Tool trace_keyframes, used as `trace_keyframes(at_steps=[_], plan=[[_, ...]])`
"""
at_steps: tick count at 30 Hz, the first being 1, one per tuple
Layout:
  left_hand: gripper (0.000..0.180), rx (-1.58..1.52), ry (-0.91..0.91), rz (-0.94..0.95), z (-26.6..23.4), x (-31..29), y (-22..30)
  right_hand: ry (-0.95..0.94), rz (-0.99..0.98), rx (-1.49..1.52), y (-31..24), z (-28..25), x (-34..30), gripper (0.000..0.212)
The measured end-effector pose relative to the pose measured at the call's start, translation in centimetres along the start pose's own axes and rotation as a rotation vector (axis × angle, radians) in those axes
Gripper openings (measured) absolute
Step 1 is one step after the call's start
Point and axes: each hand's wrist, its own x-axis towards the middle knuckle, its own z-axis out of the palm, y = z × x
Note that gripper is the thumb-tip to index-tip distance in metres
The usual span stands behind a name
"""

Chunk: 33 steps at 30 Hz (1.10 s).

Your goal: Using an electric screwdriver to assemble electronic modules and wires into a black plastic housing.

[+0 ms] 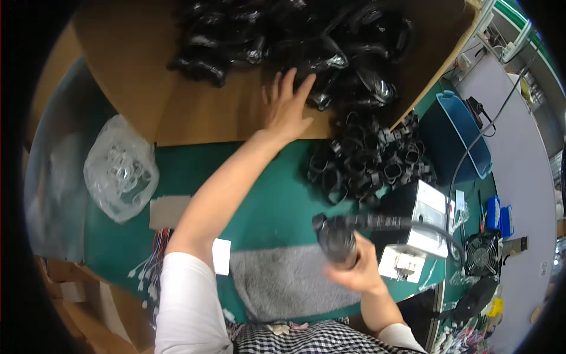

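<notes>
My left hand (287,109) reaches into a cardboard box (194,112), fingers spread and holding nothing. Its fingertips are close to a heap of black items in glossy clear wrap (330,56); whether they touch is unclear. Above the grey cloth (289,277), my right hand (362,268) is closed round a black cylindrical device (337,241) with a black band stretching to the right. That device is blurred, so its exact kind does not show. A pile of black looped straps with clips (368,159) lies on the green table just beyond it.
To the left sit a clear bag of transparent rings (121,171) and bundled wires with white connectors (154,265). On the right are a black-and-white box (427,218), a blue bin (460,133), a small fan (483,253) and a hanging cable (471,147).
</notes>
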Motion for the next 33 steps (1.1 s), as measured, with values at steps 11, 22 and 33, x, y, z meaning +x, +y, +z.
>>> trace_keyframes(at_steps=[11,22,33], plan=[[0.092,0.015,-0.048,-0.13,0.8,5.2,-0.9,0.104,0.178,0.318,0.9,-0.9,-1.3,0.051],[0.064,0.355,-0.186,-0.345,-5.4,-6.4,-5.9,0.3,0.138,0.22,-0.5,-0.2,-1.4,0.044],[0.033,-0.27,-0.098,-0.468,-10.0,-5.4,-6.8,0.348,0.07,0.233,-3.4,0.4,-4.3,0.044]])
